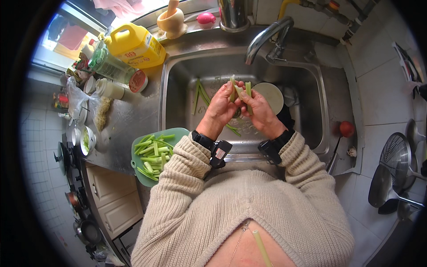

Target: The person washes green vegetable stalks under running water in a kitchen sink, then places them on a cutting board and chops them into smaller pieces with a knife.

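Over the steel sink (213, 131), my left hand (221, 105) grips pale green celery pieces (232, 87) between thumb and fingers. Close beside it, my right hand (262, 108) has its thumb and fingers around another celery piece (248, 89). The fingertips of the two hands nearly meet around a short, whitish piece between them. Long thin celery stalks (200, 93) lie on the sink floor to the left, and more thin stems lie below the hands. Many cut celery sticks (155, 153) lie on a green cutting board (183, 133) left of the sink.
A chrome faucet (263, 38) arches over the sink. A round whitish dish (270, 96) is in the sink at right. A yellow jug (136, 46), a green-lidded pitcher (111, 65), jars and bowls (87, 140) crowd the left counter. A red round item (347, 128) sits at right.
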`<state>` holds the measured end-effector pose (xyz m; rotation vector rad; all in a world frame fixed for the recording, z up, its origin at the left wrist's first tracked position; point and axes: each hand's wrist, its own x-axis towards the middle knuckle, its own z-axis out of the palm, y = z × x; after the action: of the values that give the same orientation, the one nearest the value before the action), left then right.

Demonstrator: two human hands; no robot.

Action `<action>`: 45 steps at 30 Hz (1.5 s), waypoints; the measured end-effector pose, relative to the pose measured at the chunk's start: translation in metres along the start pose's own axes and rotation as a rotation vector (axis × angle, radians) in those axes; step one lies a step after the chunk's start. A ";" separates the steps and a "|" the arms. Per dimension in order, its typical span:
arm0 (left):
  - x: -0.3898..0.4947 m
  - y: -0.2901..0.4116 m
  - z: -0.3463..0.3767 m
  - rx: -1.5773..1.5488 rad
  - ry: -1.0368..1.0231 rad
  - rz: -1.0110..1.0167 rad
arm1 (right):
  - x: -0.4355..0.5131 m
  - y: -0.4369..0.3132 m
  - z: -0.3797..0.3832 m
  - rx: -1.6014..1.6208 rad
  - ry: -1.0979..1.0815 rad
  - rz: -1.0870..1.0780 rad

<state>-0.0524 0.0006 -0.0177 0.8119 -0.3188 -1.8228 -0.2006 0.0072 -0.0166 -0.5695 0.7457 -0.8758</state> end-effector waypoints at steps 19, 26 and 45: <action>-0.017 0.045 -0.003 1.489 -0.228 0.382 | -0.016 -0.010 -0.026 -0.199 -0.076 0.123; -0.012 0.039 -0.001 1.986 -0.316 0.906 | -0.013 -0.014 -0.025 -0.096 -0.149 0.216; -0.018 0.041 0.000 2.265 -0.362 1.040 | 0.011 0.025 -0.005 0.329 0.028 0.261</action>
<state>-0.0194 0.0002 0.0125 1.1530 -2.5848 0.1222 -0.1883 0.0101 -0.0412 -0.1637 0.6659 -0.7440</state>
